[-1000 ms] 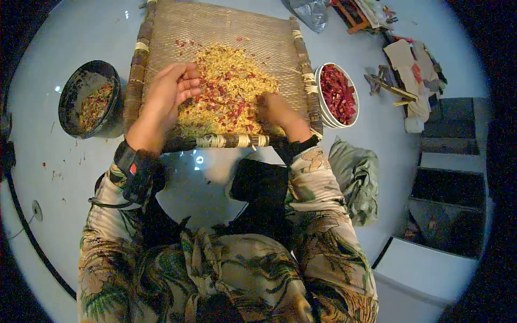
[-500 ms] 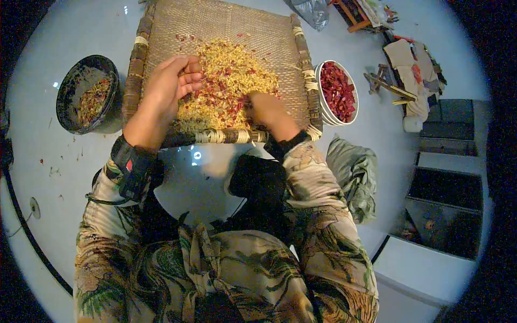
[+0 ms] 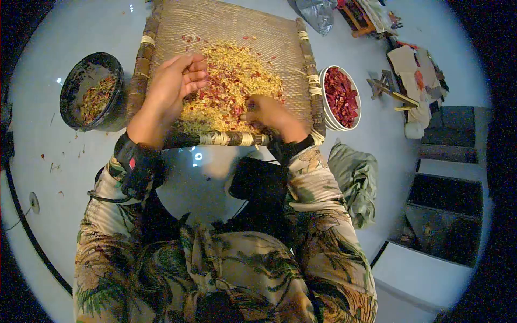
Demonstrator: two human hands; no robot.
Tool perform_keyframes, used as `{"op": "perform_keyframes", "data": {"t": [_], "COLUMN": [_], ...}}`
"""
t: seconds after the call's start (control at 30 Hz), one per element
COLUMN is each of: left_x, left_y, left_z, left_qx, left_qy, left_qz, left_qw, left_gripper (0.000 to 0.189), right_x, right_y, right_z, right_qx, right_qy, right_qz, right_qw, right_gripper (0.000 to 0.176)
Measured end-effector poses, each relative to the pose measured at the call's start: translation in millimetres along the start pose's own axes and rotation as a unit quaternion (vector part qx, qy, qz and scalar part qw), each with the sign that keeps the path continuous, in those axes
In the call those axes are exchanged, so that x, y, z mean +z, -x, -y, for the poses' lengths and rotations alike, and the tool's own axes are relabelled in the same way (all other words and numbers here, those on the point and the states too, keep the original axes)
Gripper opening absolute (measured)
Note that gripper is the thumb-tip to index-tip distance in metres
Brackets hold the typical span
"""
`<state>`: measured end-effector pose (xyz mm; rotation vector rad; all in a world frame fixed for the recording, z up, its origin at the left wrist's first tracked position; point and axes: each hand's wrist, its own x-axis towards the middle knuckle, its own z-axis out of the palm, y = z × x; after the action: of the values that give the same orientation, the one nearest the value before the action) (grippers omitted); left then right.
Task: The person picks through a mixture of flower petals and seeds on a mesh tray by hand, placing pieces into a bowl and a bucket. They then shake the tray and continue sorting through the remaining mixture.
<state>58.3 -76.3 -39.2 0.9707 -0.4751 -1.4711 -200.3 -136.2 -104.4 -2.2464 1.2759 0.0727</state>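
Note:
A heap of yellow seeds [image 3: 226, 62] mixed with red chili pieces lies on a woven tray [image 3: 231, 21] with a wooden frame. My left hand [image 3: 175, 83] is at the heap's left side, palm turned inward, fingers loosely bent and apart, with nothing visible in them. At the near right part of the heap, my right hand [image 3: 269, 113] reaches down into the seeds. Its thumb and forefinger are bent with a gap between them; the other fingers are partly hidden, and I see nothing held.
Left of the tray stands a black bucket [image 3: 69, 102] with seed and stem scraps inside. On the right, a white bucket [image 3: 353, 121] holds dried red chili pieces [image 3: 339, 97]. A grey-green sack [image 3: 353, 183] lies below it. A small wooden stool [image 3: 390, 91] is farther right.
My right hand has shifted slightly, and its thumb and forefinger show more clearly apart over the seeds. My left hand keeps nearly the same pose. The whole view has shifted slightly.

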Motion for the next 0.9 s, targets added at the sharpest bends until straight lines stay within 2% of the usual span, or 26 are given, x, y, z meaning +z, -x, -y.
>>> {"op": "perform_keyframes", "data": {"t": [0.03, 0.07, 0.17, 0.3, 0.37, 0.43, 0.47, 0.57, 0.6, 0.7, 0.73, 0.83, 0.87, 0.9], "left_x": [-1.2, -2.0, -8.5, -11.0, -10.0, -11.6, -12.5, -14.5, -15.1, -15.2, -14.3, -11.8, -11.3, -11.4], "left_y": [-0.6, -1.6, -6.5, -6.2, -4.1, -4.6, -5.2, -4.8, -5.4, -6.9, -7.0, -5.1, -3.9, -3.1], "left_z": [-0.2, -0.7, -2.5, -6.4, -9.7, -12.5, -14.0, -18.5, -18.5, -18.5, -18.5, -21.1, -22.2, -23.8], "left_qx": [0.0, 0.001, 0.007, 0.008, 0.006, 0.018, 0.024, 0.035, 0.036, 0.035, 0.034, 0.04, 0.042, 0.044], "left_qy": [0.002, 0.004, 0.0, 0.007, 0.007, 0.016, 0.021, 0.026, 0.03, 0.039, 0.04, 0.045, 0.047, 0.049], "left_qz": [-0.002, -0.004, -0.003, -0.008, -0.015, -0.016, -0.017, -0.013, -0.006, 0.002, -0.002, -0.014, -0.017, -0.017], "left_qw": [1.0, 1.0, 1.0, 1.0, 1.0, 1.0, 0.999, 0.999, 0.999, 0.999, 0.999, 0.998, 0.998, 0.998], "left_gripper": [0.022, 0.022, 0.022, 0.021, 0.022, 0.022, 0.022, 0.022, 0.022, 0.021, 0.021, 0.022, 0.022, 0.022], "right_x": [6.4, 10.5, 25.8, 25.9, 24.6, 9.0, 9.6, 18.3, 16.9, 24.2, 22.2, 28.6, 33.1, 28.2], "right_y": [-1.9, -5.7, -23.8, -44.7, -47.6, -41.6, -43.8, -41.3, -40.1, -50.8, -54.4, -84.3, -97.0, -98.7], "right_z": [5.4, 10.1, 25.6, 23.1, 17.9, 24.0, 19.9, 30.0, 42.3, 60.8, 71.1, 62.9, 52.7, 53.6], "right_qx": [-0.016, -0.031, -0.006, -0.051, 0.007, 0.042, 0.04, 0.006, -0.022, -0.054, -0.013, -0.027, -0.062, -0.042], "right_qy": [0.025, 0.045, 0.106, -0.048, -0.097, -0.055, -0.033, -0.023, 0.075, 0.133, 0.118, 0.128, 0.117, 0.111], "right_qz": [-0.013, 0.024, -0.022, -0.147, -0.146, -0.108, -0.065, -0.032, -0.046, -0.06, -0.051, -0.064, -0.1, -0.103], "right_qw": [0.999, 0.998, 0.994, 0.987, 0.985, 0.992, 0.997, 0.999, 0.996, 0.988, 0.992, 0.989, 0.986, 0.988], "right_gripper": [0.038, 0.035, 0.03, 0.032, 0.044, 0.05, 0.053, 0.058, 0.055, 0.049, 0.042, 0.039, 0.037, 0.037]}}
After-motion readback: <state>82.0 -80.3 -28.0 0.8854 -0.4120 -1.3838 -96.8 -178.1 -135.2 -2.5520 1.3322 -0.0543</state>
